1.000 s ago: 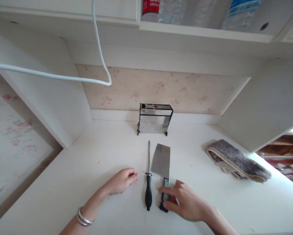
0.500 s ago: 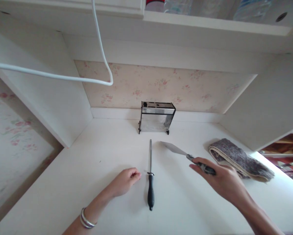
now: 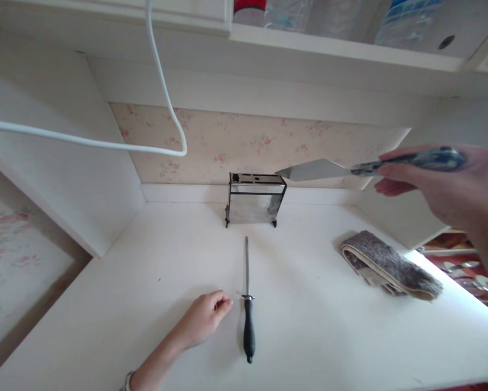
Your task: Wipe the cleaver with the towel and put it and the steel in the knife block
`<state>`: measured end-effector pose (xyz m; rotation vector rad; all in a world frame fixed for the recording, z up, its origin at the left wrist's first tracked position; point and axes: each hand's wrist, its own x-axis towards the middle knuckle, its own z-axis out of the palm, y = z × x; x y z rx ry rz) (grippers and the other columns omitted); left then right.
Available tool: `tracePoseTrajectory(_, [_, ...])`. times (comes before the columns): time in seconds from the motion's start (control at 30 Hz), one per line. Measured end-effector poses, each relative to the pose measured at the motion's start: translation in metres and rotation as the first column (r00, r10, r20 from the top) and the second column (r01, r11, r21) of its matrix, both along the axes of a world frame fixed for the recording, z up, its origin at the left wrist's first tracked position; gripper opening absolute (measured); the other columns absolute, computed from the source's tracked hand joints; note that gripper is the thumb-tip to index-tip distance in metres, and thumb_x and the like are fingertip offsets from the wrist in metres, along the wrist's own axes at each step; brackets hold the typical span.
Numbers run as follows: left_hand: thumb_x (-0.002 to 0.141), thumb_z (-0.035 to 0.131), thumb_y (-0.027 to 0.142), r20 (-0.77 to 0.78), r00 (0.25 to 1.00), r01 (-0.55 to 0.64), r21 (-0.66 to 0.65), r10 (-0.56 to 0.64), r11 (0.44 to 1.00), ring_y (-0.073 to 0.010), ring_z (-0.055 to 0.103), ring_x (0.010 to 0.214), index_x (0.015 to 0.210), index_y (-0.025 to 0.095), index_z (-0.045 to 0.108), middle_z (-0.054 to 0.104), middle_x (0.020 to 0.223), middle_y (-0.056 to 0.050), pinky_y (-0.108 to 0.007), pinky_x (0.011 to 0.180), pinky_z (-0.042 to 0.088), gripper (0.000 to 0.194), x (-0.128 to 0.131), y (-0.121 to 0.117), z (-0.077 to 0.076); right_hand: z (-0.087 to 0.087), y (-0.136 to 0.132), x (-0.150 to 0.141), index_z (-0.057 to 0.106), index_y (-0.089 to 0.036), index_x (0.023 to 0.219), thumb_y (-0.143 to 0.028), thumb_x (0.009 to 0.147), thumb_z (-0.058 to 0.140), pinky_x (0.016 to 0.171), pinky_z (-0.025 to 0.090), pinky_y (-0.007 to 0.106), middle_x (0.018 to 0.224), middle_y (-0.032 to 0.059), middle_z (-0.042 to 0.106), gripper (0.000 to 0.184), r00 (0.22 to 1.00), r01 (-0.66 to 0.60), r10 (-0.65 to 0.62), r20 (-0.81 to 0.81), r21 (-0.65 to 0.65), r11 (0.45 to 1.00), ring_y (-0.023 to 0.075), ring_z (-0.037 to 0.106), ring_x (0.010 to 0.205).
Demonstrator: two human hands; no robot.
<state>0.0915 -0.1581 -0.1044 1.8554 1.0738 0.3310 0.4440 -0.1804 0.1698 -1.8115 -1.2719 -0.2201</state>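
Note:
A kitchen knife [image 3: 318, 170] with a broad, pointed blade and a dark marbled handle is gripped in my right hand [image 3: 439, 179], raised above the counter. The blade points left, and its tip overlaps the top right corner of a slim metal-framed knife block [image 3: 257, 208] with slots in its top; contact cannot be made out. My left hand [image 3: 206, 317] rests as a loose fist on the counter, with nothing visible in it. Just to its right lies a honing steel [image 3: 249, 328], black handle toward me and rod pointing at the block.
The white counter [image 3: 301, 326] runs back to a floral-papered wall. At the right lies a folded grey-brown towel [image 3: 390, 266]. Side panels and an overhead cabinet [image 3: 342, 49] frame the space, and a white cable [image 3: 105, 144] hangs at the upper left.
My right hand has lifted the knife up and to the right, from low over the counter to the height of the knife block's top. My left hand stays by the honing steel. The view has shifted slightly.

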Motion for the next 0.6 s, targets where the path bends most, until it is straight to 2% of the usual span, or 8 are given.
tracePoseTrajectory(0.13, [0.091, 0.036, 0.052, -0.004, 1.000, 0.000, -0.015, 0.000, 1.000, -0.0126, 0.042, 0.061, 0.073, 0.019, 0.049, 0.046, 0.064, 0.003, -0.025, 0.057, 0.028, 0.039, -0.002, -0.001, 0.000, 0.022, 0.038, -0.015, 0.072, -0.014, 0.097, -0.039, 0.068, 0.076, 0.053, 0.050, 0.025, 0.070, 0.0095, 0.070, 0.038, 0.990, -0.113, 0.114, -0.077, 0.011, 0.993, 0.0156, 0.067, 0.057])
tracePoseTrajectory(0.23, [0.091, 0.036, 0.052, -0.014, 1.000, -0.007, -0.022, 0.007, 1.000, -0.0130, 0.043, 0.061, 0.072, 0.020, 0.049, 0.047, 0.063, 0.003, -0.025, 0.057, 0.028, 0.040, -0.002, -0.001, 0.002, 0.030, 0.061, -0.014, 0.070, -0.009, 0.101, -0.036, 0.070, 0.076, 0.054, 0.049, 0.023, 0.074, 0.0111, 0.070, 0.042, 0.974, -0.216, 0.214, -0.080, -0.024, 0.976, 0.0130, 0.066, 0.057])
tracePoseTrajectory(0.37, [0.090, 0.037, 0.051, -0.008, 1.000, -0.009, -0.037, 0.009, 0.999, -0.0135, 0.045, 0.063, 0.073, 0.019, 0.051, 0.050, 0.065, 0.002, -0.025, 0.058, 0.030, 0.038, -0.001, -0.002, 0.008, 0.037, 0.086, -0.008, 0.066, -0.003, 0.106, -0.032, 0.071, 0.074, 0.062, 0.052, 0.026, 0.082, 0.0139, 0.069, 0.046, 0.933, -0.349, 0.342, -0.109, -0.059, 0.935, 0.0116, 0.066, 0.060])
tracePoseTrajectory(0.5, [0.090, 0.037, 0.049, -0.013, 1.000, -0.010, -0.048, 0.009, 0.999, -0.0134, 0.045, 0.063, 0.073, 0.020, 0.053, 0.052, 0.065, 0.002, -0.025, 0.058, 0.030, 0.038, -0.001, -0.002, 0.011, 0.041, 0.102, -0.005, 0.063, 0.000, 0.111, -0.034, 0.071, 0.073, 0.066, 0.051, 0.026, 0.084, 0.0150, 0.069, 0.053, 0.937, -0.350, 0.343, -0.072, -0.150, 0.925, 0.0098, 0.065, 0.064])
tracePoseTrajectory(0.6, [0.091, 0.037, 0.049, -0.018, 1.000, -0.007, -0.042, 0.006, 0.999, -0.0136, 0.047, 0.063, 0.074, 0.020, 0.054, 0.053, 0.065, 0.002, -0.025, 0.059, 0.031, 0.038, -0.002, -0.002, 0.011, 0.041, 0.109, -0.004, 0.062, 0.000, 0.113, -0.037, 0.071, 0.072, 0.067, 0.051, 0.026, 0.086, 0.0158, 0.069, 0.058, 0.942, -0.336, 0.332, -0.054, -0.174, 0.926, 0.0100, 0.065, 0.065])
